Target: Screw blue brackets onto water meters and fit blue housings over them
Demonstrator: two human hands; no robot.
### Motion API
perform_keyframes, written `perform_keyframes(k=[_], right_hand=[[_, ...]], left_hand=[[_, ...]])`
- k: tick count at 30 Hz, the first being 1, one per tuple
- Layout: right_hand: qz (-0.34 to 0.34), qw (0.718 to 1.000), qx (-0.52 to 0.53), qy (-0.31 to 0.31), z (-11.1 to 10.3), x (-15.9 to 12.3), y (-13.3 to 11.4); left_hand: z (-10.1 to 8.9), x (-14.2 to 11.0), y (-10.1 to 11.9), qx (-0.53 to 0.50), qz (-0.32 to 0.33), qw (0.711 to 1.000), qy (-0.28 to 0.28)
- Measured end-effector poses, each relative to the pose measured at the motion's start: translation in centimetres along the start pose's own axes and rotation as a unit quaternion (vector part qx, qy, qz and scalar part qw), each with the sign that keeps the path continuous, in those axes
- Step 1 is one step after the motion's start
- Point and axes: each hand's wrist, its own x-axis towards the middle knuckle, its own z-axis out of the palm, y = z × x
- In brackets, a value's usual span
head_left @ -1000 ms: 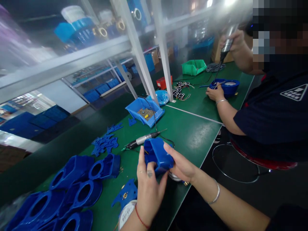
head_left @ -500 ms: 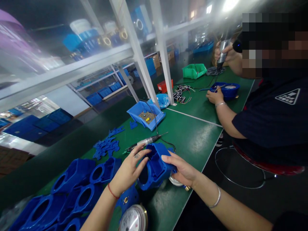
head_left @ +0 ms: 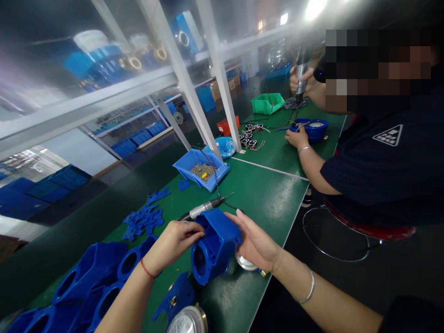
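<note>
A blue plastic water-meter housing (head_left: 222, 236), with a round opening at its lower end and a boxy compartment, is tilted above the bench. My left hand (head_left: 176, 243) pinches its left rim, the fingertips partly hidden at the compartment. On its other side my right hand (head_left: 258, 243) has its fingers stretched out against the wall, the thumb lifted off. Behind the housing lies an electric screwdriver (head_left: 203, 209). A round meter (head_left: 189, 320) and a flat blue plate (head_left: 178, 296) with brass fittings are below my left hand. Another meter (head_left: 245, 262) shows partly under my right hand.
Several blue housings (head_left: 88, 268) crowd the lower left, near thin blue brackets (head_left: 144, 219). A blue bin (head_left: 203, 171) of small screws stands by the shelf post (head_left: 222, 78). At right, a co-worker's hand (head_left: 298, 136) steadies another blue housing; the other holds a screwdriver (head_left: 301, 78).
My right thumb has come off the housing and those fingers have straightened. My left fingers have closed to a pinch on the rim. The housing has turned slightly; the view has shifted.
</note>
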Motion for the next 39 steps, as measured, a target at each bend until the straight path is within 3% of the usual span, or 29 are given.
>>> perform_keyframes(k=[4,10,12,14,15,17,19,21,25,31,36,39], right_hand=[[-0.003,0.999,0.041,-0.008,-1.1,-1.1,-1.8],[-0.014,0.990,0.080,-0.114,-2.6,-2.0,-4.2],[-0.045,0.993,0.026,-0.104,-2.7,-2.1,-3.9],[-0.117,0.985,-0.106,-0.064,-2.6,-2.2,-2.9],[-0.158,0.967,-0.197,-0.039,-2.5,-2.3,-2.3],[-0.224,0.899,-0.375,0.006,-2.2,-2.3,-1.2],[-0.256,0.838,-0.480,0.043,-2.2,-2.1,-0.3],[-0.261,0.820,-0.505,0.062,-2.3,-1.7,0.0],[-0.225,0.837,-0.494,0.067,-2.7,-0.4,-0.1],[-0.226,0.837,-0.485,0.114,-2.7,1.1,-0.1],[-0.231,0.847,-0.464,0.116,-2.9,1.5,-1.0],[-0.217,0.870,-0.430,0.108,-3.7,1.7,-1.2]], left_hand=[[0.7,-0.6,-1.1,-0.007,-0.028,0.999,0.017],[1.1,-0.9,-0.8,-0.056,-0.118,0.991,0.010],[1.1,-0.9,-0.1,-0.094,-0.159,0.983,0.013],[1.3,-0.8,0.8,-0.123,-0.187,0.975,0.019],[1.4,-0.7,1.3,-0.130,-0.194,0.972,0.023],[1.7,-0.5,2.2,-0.132,-0.199,0.971,0.029],[2.0,-0.4,2.7,-0.124,-0.199,0.971,0.039],[2.3,-0.3,2.8,-0.108,-0.199,0.973,0.048],[2.6,-0.1,2.4,-0.085,-0.197,0.976,0.048],[2.8,-0.2,2.2,-0.115,-0.176,0.978,0.006],[2.6,-0.2,2.4,-0.121,-0.142,0.981,0.045],[2.9,0.0,2.5,-0.155,-0.132,0.977,0.071]])
